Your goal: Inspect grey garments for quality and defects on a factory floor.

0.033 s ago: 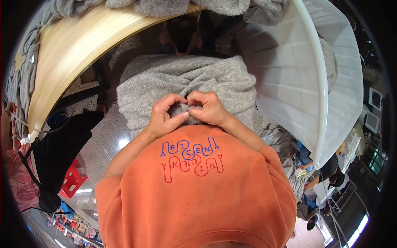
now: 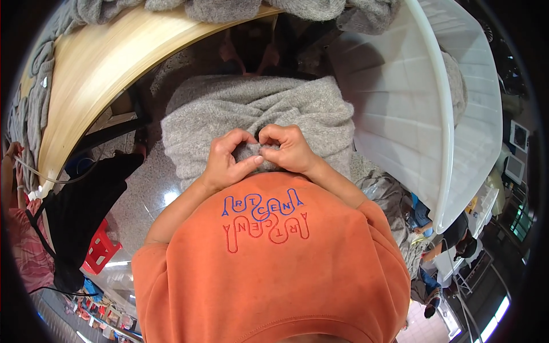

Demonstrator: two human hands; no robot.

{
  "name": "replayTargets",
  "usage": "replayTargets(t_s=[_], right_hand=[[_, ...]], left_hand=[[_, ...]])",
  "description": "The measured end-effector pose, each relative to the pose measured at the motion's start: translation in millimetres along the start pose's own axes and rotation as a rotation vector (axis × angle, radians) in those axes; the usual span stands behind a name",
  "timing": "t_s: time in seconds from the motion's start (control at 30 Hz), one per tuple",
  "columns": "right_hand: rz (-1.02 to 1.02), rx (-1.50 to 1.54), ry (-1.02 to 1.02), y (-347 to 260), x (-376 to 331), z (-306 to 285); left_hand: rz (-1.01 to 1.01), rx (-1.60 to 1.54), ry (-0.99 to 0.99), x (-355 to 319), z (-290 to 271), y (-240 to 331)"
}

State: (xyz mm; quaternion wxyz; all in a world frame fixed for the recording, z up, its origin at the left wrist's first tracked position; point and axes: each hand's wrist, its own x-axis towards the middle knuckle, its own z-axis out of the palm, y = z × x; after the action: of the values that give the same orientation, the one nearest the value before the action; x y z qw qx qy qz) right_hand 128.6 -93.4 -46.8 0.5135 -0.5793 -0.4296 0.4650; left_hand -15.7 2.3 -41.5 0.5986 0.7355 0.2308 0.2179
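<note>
A grey knitted garment [image 2: 309,108] lies bunched across my lap, its folds crossing in the middle. My left hand [image 2: 229,157] is closed in a pinch on the knit, thumb and forefinger near the centre. Facing it, my right hand [image 2: 286,148] pinches the same knit, with its fingertips almost meeting the left ones. A small bit of grey fabric shows between the two hands. Whether anything tiny is held at the fingertips cannot be made out.
Ahead and left curves a pale wooden table [image 2: 86,74] with more grey knits [image 2: 223,8] along it. A large white plastic bin [image 2: 400,74] stands at right. Further off are a red stool [image 2: 101,248], a person's pink clothing [image 2: 34,251] at left, and people at a table on the right.
</note>
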Motion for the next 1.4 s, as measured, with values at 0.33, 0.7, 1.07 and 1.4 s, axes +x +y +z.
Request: replayTargets(t_s=[0.33,0.7,1.07,1.4], right_hand=[[-0.387,-0.466,0.111,5.2,-3.6,7.8],[-0.279,-0.277,0.014,9.3,-5.7,3.8],[-0.172,-0.147,0.012,16.2,-9.0,0.8],[-0.274,-0.271,-0.019,14.7,-7.3,4.7]], left_hand=[[-0.470,0.150,-0.274,13.0,-5.9,9.6],[-0.444,0.052,-0.225,-4.5,1.4,-6.0],[-0.628,-0.158,-0.257,-2.6,-0.5,-3.2],[-0.614,-0.098,-0.282,-1.8,-2.5,-8.2]])
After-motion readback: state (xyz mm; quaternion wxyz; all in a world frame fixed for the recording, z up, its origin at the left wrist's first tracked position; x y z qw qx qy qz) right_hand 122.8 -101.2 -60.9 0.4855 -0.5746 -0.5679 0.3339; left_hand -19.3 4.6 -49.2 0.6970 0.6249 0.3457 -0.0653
